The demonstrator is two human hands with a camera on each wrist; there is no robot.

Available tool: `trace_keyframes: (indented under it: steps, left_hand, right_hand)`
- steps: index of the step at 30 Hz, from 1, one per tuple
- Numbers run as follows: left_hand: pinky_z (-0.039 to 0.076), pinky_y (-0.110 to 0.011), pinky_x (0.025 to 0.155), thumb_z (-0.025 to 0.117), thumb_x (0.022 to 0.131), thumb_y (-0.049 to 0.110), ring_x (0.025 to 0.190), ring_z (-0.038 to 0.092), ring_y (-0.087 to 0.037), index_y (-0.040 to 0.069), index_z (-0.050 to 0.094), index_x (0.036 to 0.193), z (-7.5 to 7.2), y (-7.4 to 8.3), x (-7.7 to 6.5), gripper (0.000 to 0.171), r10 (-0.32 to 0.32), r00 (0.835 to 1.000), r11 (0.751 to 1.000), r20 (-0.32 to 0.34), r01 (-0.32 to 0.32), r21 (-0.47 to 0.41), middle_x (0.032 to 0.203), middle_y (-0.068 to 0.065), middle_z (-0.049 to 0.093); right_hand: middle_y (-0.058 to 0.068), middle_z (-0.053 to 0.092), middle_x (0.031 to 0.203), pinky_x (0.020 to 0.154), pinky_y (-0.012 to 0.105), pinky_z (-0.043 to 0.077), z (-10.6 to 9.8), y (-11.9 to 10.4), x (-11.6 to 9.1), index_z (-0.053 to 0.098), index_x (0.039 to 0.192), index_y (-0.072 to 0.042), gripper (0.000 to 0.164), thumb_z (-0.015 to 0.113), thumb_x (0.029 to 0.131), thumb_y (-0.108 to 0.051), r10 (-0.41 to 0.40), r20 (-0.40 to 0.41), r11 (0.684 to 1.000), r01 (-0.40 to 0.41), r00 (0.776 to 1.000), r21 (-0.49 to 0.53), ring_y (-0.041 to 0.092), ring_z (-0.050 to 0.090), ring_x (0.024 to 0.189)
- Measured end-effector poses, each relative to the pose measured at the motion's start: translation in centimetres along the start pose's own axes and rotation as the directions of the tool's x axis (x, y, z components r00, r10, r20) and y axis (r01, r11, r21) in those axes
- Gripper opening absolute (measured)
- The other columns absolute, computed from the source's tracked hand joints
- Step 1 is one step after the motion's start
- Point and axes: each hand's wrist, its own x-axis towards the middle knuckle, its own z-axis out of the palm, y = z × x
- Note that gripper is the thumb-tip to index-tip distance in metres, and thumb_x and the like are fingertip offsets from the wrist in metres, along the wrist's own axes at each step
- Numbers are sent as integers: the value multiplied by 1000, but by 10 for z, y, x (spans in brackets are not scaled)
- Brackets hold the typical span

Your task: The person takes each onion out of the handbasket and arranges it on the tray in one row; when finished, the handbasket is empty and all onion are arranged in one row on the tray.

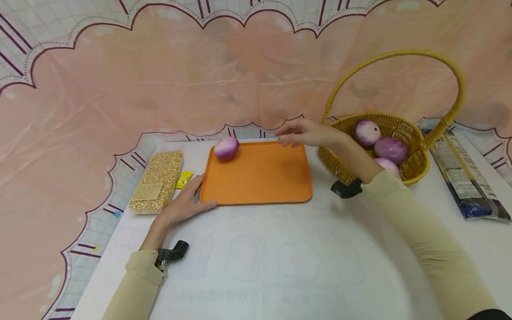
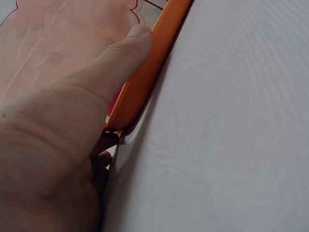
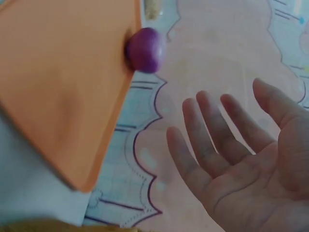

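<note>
An orange tray [image 1: 260,178] lies on the white table. My left hand [image 1: 188,200] holds its near left corner, the thumb [image 2: 128,53] along the front rim and the fingers at the left side, partly hidden in the left wrist view. A purple onion [image 1: 226,148] sits at the tray's far left corner; the right wrist view shows this onion [image 3: 146,50] too. My right hand [image 1: 302,133] is above the tray's far right corner, holding nothing. Its fingers [image 3: 212,130] are spread and slightly bent. Beside it, a wicker basket [image 1: 340,164] contains several purple onions [image 1: 391,150].
Left of the tray lies a clear pack of yellow kernels [image 1: 160,178], with a small yellow packet [image 1: 184,179] beside it. The basket's tall handle [image 1: 416,52] arches upward. A dark printed package [image 1: 468,178] lies at the right. A patterned cloth [image 1: 240,80] hangs behind the table.
</note>
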Motion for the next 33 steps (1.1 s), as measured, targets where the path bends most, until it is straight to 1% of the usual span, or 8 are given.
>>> trace_keyframes:
  steps: [8, 13, 16, 21, 24, 26, 28, 33]
  left_hand:
    - [10, -61, 120, 71, 82, 52, 152, 3, -35, 13, 9, 157, -1, 0, 1, 106, -5, 1000, 1000, 4, 5, 6, 164, -16, 8]
    - [9, -62, 120, 71, 83, 52, 152, 3, -36, 12, 9, 157, -1, -1, 1, 105, -7, 1000, 1000, 2, 7, 5, 164, -17, 8]
    - [9, -62, 119, 71, 83, 51, 152, 4, -38, 12, 9, 157, -1, -1, 1, 105, 1, 1000, 1000, -1, -1, 12, 164, -18, 8]
    - [10, -62, 120, 71, 83, 52, 152, 4, -37, 12, 9, 157, 0, -2, 1, 105, 1, 1000, 1000, -2, -1, 18, 164, -17, 9]
    - [9, -62, 120, 71, 83, 53, 152, 3, -36, 13, 8, 157, 0, -2, 1, 105, -5, 1000, 1000, -1, 5, 15, 164, -16, 8]
    - [9, -62, 120, 71, 83, 53, 152, 3, -37, 13, 8, 157, -1, -2, 1, 105, -6, 1000, 1000, 0, 6, 13, 164, -17, 7]
    - [9, -62, 119, 71, 83, 53, 152, 3, -37, 12, 8, 157, -1, -2, 0, 106, -7, 1000, 1000, 0, 7, 12, 164, -17, 7]
    - [9, -61, 120, 70, 83, 54, 152, 3, -36, 14, 7, 158, 0, -1, 0, 106, -10, 1000, 1000, 3, 10, 19, 164, -16, 6]
  right_hand:
    - [8, 61, 133, 106, 43, 47, -31, 11, -20, 51, 138, -13, 42, 54, 100, -30, 97, 138, 995, -92, 986, -39, 26, 57, 123]
    - [6, 58, 136, 108, 37, 46, -58, 20, -35, 51, 138, -15, 42, 51, 100, -34, 198, 218, 978, -177, 956, -114, 22, 57, 124]
    - [9, 56, 138, 109, 33, 45, -75, 27, -42, 48, 140, -11, 44, 48, 102, -33, 238, 271, 970, -212, 933, -121, 19, 57, 126]
    - [10, 56, 140, 107, 28, 46, -100, 39, -54, 39, 145, -1, 50, 44, 104, -29, 246, 271, 969, -236, 931, -67, 9, 60, 121]
    - [2, 61, 135, 102, 23, 48, -112, 48, -62, 36, 147, 0, 53, 42, 105, -31, 251, 167, 968, -251, 953, -26, 4, 61, 117]
    - [-4, 65, 127, 96, 21, 51, -118, 54, -66, 38, 145, 0, 53, 44, 104, -32, 230, 26, 973, -231, 973, 28, 4, 63, 112]
    - [-7, 69, 116, 90, 19, 53, -122, 60, -69, 44, 138, 0, 48, 47, 102, -31, 201, -137, 976, -186, 970, 116, 5, 65, 107]
    - [-8, 72, 90, 74, 17, 57, -124, 73, -67, 64, 108, -9, 17, 59, 97, -20, 223, -449, 909, -19, 865, 416, 5, 69, 86]
